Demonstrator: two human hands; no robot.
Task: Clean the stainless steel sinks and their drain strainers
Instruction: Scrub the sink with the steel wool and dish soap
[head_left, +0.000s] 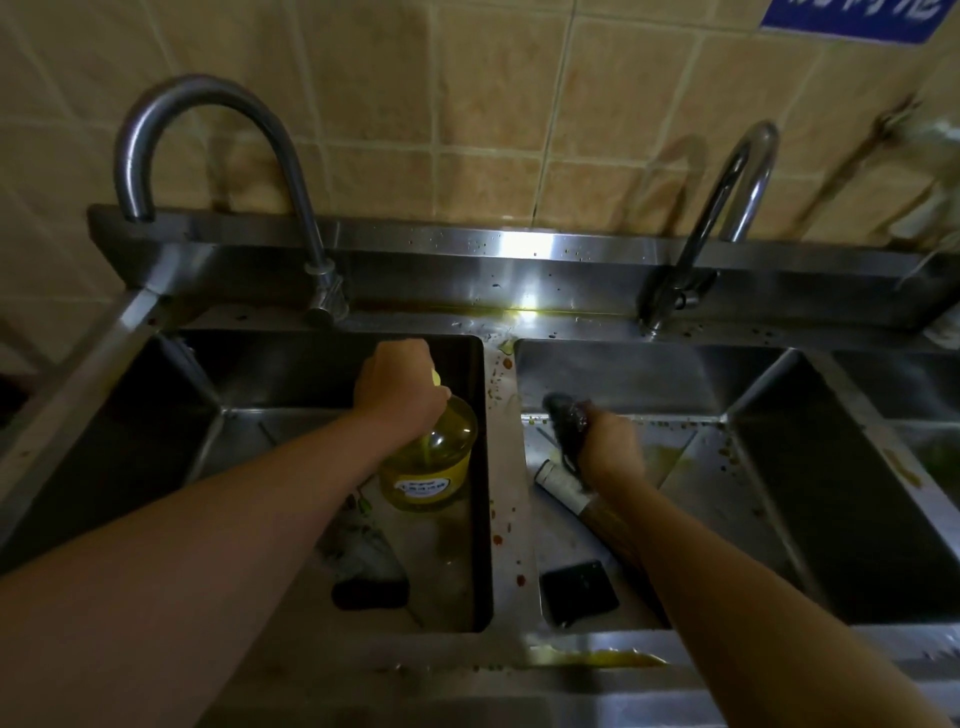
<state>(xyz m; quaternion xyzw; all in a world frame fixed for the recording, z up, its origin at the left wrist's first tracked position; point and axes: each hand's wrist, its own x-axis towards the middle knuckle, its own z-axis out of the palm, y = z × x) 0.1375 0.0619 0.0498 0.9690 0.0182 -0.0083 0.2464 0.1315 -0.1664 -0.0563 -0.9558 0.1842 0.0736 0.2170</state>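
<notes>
Two steel basins fill the lower frame: the left sink (249, 395) and the right sink (737, 457), split by a spattered divider (506, 467), with a third basin just showing at the right edge. Behind them, a big tap (208, 135) arches at upper left and a slimmer tap (727, 208) stands at upper right. Centre frame, the left hand (397, 387) is clamped round the top of a yellow soap bottle (428, 462), which stands in the left sink. Right of it, the right hand (610, 447) clutches a dark scrubber (566, 421) over the right sink's floor, where a knife (582, 499) and a flat black object (579, 592) lie. A dark wad (369, 577) sits low in the left sink. No strainer is clearly visible; too dim. This looks like the soaping stage, early on: grime dots the divider and rims, and yellow liquid pools on the front ledge (597, 659). Best approach, I'd say: a modest squirt onto the scrubber, clear that knife out first, then scrub walls downward towards the drain.
</notes>
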